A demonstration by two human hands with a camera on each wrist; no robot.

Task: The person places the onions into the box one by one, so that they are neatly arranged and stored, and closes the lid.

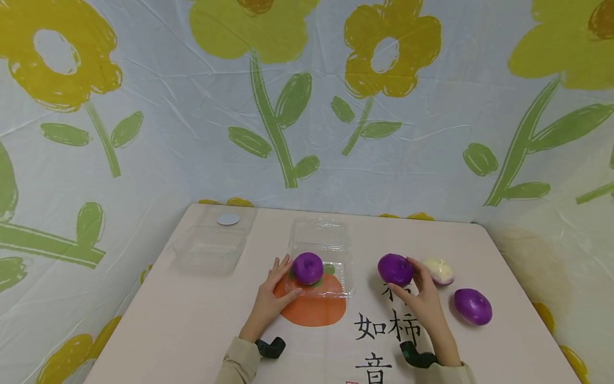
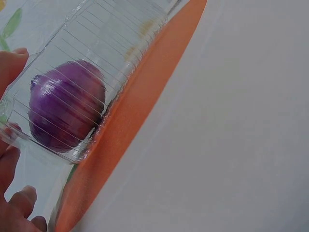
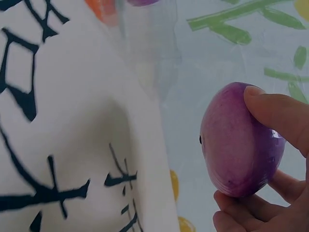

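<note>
A glossy purple onion (image 1: pixel 307 268) sits in an opened clear plastic box (image 1: pixel 346 274) at mid-table. My left hand (image 1: pixel 272 300) holds the box at its left side, thumb on the near edge and fingers spread along the far part. The left wrist view shows the onion (image 2: pixel 66 106) through the ribbed plastic. To the right, my right hand (image 1: pixel 424 298) grips a second smooth, oval purple onion (image 1: pixel 395 269) between thumb and fingers. In the right wrist view this onion (image 3: pixel 239 140) is raised off the table, with a small dark spot at one end.
Beyond the right hand lie a cream-and-purple onion-like vegetable (image 1: pixel 437 271) and another purple onion (image 1: pixel 473 306). A second open clear box (image 1: pixel 211 248) with a white round label stands at the back left. Flowered fabric (image 1: pixel 316 160) rises behind the table.
</note>
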